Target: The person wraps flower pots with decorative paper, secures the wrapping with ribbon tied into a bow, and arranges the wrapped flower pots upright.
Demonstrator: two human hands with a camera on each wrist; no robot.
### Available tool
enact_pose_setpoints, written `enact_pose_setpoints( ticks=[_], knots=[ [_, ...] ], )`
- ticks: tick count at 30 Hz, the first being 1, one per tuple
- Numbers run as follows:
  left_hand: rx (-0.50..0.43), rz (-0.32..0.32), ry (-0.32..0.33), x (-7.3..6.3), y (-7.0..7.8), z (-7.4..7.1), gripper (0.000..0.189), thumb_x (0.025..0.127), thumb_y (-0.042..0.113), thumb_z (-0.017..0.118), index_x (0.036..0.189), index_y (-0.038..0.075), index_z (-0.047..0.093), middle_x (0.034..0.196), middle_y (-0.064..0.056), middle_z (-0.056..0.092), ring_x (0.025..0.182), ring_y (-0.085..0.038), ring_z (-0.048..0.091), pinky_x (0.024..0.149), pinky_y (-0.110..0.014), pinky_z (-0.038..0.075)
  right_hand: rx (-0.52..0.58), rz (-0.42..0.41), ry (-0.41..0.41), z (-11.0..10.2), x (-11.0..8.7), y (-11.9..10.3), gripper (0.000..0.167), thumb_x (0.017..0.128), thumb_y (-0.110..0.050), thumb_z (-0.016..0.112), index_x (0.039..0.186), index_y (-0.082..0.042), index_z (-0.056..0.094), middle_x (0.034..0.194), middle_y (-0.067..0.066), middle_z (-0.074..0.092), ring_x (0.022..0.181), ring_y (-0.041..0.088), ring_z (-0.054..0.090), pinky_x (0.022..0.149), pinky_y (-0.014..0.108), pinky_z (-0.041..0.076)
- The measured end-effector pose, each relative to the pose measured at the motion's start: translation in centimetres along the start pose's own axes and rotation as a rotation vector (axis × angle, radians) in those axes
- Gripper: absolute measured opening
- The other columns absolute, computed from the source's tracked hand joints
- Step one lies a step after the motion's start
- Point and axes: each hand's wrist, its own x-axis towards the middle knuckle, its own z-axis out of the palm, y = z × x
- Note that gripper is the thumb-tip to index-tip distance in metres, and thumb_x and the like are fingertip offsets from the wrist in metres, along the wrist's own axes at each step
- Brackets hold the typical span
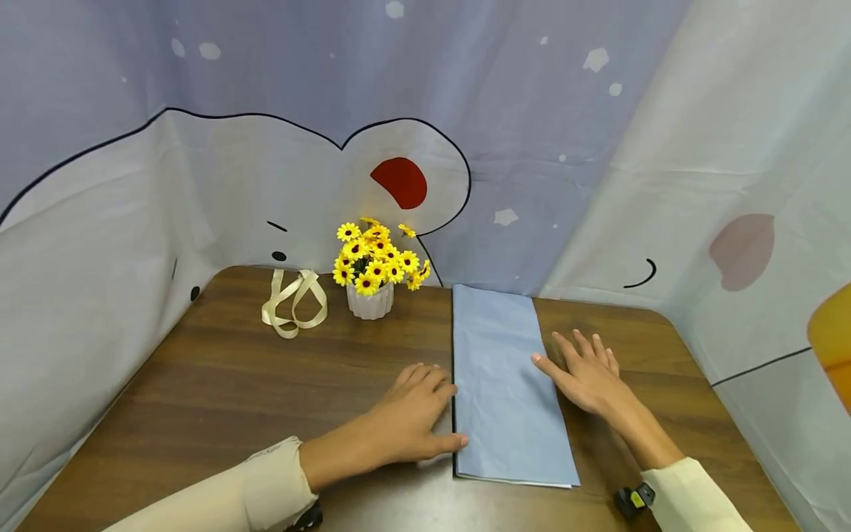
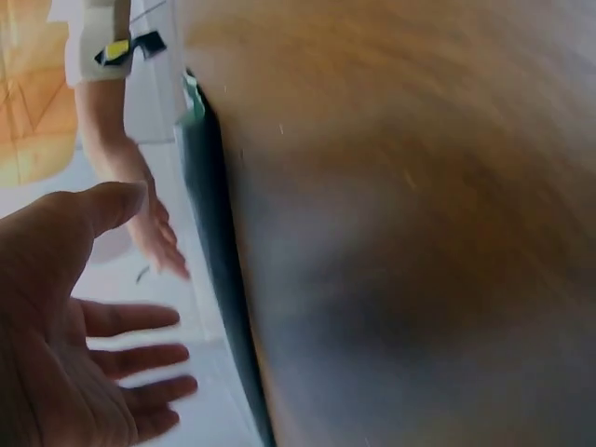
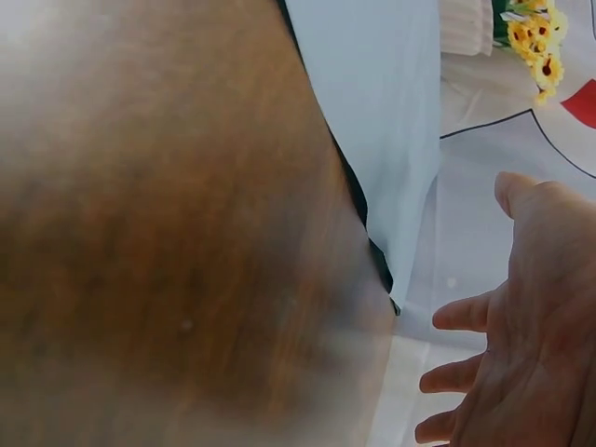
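Note:
A long folded sheet of light blue paper [image 1: 508, 391] lies flat on the table, its layers showing along the lower edge. My left hand [image 1: 415, 421] is at its left side, fingers spread, thumb tip over the left edge. Beyond the right edge is my right hand [image 1: 588, 373], its fingers extended and thumb pointing toward the paper. In the left wrist view the left hand [image 2: 65, 345] has spread fingers with nothing in them. The right wrist view shows the right hand [image 3: 540, 326] likewise holding nothing, beside the paper [image 3: 372, 112].
Yellow artificial flowers [image 1: 379, 258] stand in a white ribbed pot [image 1: 371, 301] at the back of the wooden table [image 1: 266, 391]. A looped cream ribbon [image 1: 292, 303] lies left of it. A printed curtain [image 1: 532, 148] hangs behind. Something orange [image 1: 834, 340] shows at the right edge.

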Motion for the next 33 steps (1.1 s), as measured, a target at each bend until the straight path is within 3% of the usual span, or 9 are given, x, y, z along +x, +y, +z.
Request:
enact_pose_setpoints(
  ticks=[6, 11, 17, 21, 26, 33],
  knots=[
    [0.128, 0.229, -0.011, 1.4, 2.3, 0.8, 0.060, 0.104, 0.065, 0.072, 0.137, 0.016, 0.078, 0.143, -0.001, 0.071, 0.133, -0.018, 0.065, 0.120, -0.039, 0.052, -0.006, -0.033, -0.007, 0.0, 1.4, -0.4, 0.091, 0.114, -0.074, 0.040, 0.176, -0.007, 0.035, 0.184, 0.036, 0.015, 0.166, 0.072, 0.001, 0.130, 0.087, 0.001],
    [0.232, 0.335, -0.042, 3.0, 4.0, 2.0, 0.056, 0.101, 0.071, 0.074, 0.130, 0.025, 0.082, 0.134, 0.008, 0.074, 0.114, -0.009, 0.068, 0.100, -0.026, 0.058, -0.032, -0.096, 0.010, 0.3, 3.3, -0.5, 0.073, 0.119, -0.057, 0.043, 0.174, -0.009, 0.041, 0.184, 0.033, 0.021, 0.167, 0.071, 0.007, 0.131, 0.087, 0.006],
    [0.262, 0.323, -0.083, 4.2, 5.0, 2.7, 0.048, 0.091, 0.074, 0.083, 0.115, 0.033, 0.084, 0.106, 0.015, 0.072, 0.090, -0.005, 0.063, 0.072, -0.024, 0.053, -0.086, -0.186, 0.009, 0.3, 4.9, -0.4, 0.058, 0.122, -0.037, 0.049, 0.172, -0.009, 0.045, 0.184, 0.025, 0.030, 0.166, 0.070, 0.014, 0.130, 0.087, 0.012],
    [0.249, 0.309, -0.091, 4.7, 5.2, 3.2, 0.042, 0.088, 0.073, 0.087, 0.104, 0.034, 0.085, 0.095, 0.017, 0.070, 0.085, -0.005, 0.060, 0.069, -0.023, 0.050, -0.128, -0.215, -0.010, 0.7, 5.6, -0.2, 0.057, 0.121, -0.033, 0.050, 0.172, -0.007, 0.045, 0.181, 0.022, 0.039, 0.166, 0.067, 0.019, 0.131, 0.086, 0.016],
    [0.250, 0.363, -0.039, 5.4, 5.2, 3.4, 0.033, 0.089, 0.064, 0.090, 0.084, 0.033, 0.082, 0.079, 0.019, 0.069, 0.069, 0.001, 0.054, 0.064, -0.021, 0.046, -0.154, -0.222, -0.011, 0.9, 5.9, 0.1, 0.057, 0.119, -0.032, 0.055, 0.170, -0.005, 0.048, 0.177, 0.021, 0.047, 0.165, 0.067, 0.026, 0.130, 0.086, 0.020],
    [0.232, 0.396, 0.005, 5.5, 5.1, 3.3, 0.043, 0.099, 0.046, 0.079, 0.064, 0.028, 0.062, 0.065, 0.016, 0.062, 0.056, 0.001, 0.043, 0.055, -0.020, 0.042, -0.097, -0.247, 0.003, 0.9, 6.5, 0.5, 0.057, 0.118, -0.033, 0.059, 0.167, -0.005, 0.052, 0.175, 0.022, 0.048, 0.162, 0.067, 0.031, 0.124, 0.088, 0.025]
  ],
)
